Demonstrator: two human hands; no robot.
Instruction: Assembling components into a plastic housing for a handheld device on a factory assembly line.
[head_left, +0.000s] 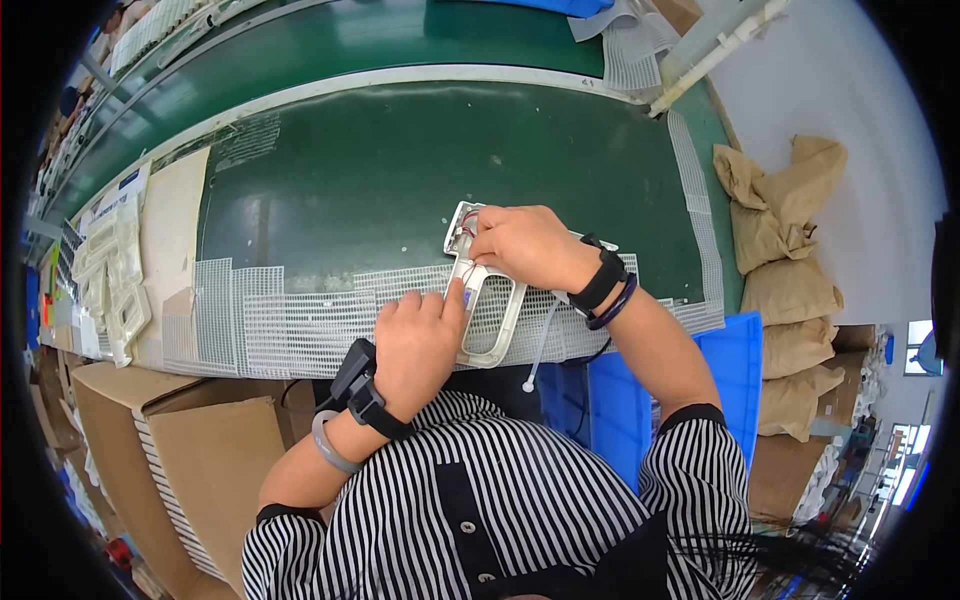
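A white plastic housing half (pixel 487 358) with a looped handle lies at the front edge of the green workbench. Thin red wires (pixel 467 228) run inside its upper end. My left hand (pixel 418 340) is closed at the housing's left side, its index fingertip pressing the inner channel, and steadies it. Over the upper part, my right hand (pixel 525 245) pinches at the red wires with thumb and fingers, hiding that section. A small blue part shows in the channel beside the left fingertip. A white cable (pixel 541 345) with a rounded end hangs over the edge by the right wrist.
Several off-white plastic shells (pixel 112 265) are stacked at the left of the bench (pixel 330 170). Below stand an open cardboard box (pixel 215 470) at left and a blue bin (pixel 730 370) at right. Brown paper sacks (pixel 790 290) are piled beyond the right edge.
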